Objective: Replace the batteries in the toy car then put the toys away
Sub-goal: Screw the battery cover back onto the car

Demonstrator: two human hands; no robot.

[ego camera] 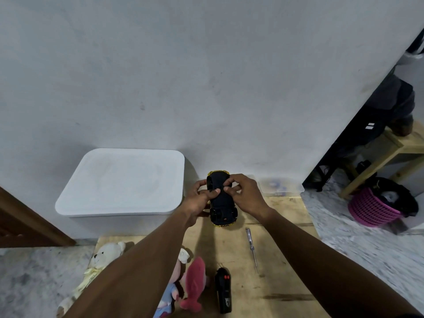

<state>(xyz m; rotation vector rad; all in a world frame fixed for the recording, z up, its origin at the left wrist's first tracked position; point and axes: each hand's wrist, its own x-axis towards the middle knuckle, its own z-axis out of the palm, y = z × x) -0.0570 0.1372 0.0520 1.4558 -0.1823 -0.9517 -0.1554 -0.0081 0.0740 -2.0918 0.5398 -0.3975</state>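
The toy car (221, 200) is black underneath, yellow at its edges. The box (121, 180) is white, the fish plush (193, 285) pink, the remote (223, 288) black with red buttons.

Plain wooden tabletop (252, 299). A black remote control (223, 290) lies flat near the front. The screwdriver (251, 249) is just right of the remote and a bit further back. A pink fish plush (193, 283) is just left of it, then a doll (173, 294), with a white teddy bear (103, 255) furthest left at the edge. The clear plastic box (280, 185) is way behind the remote.
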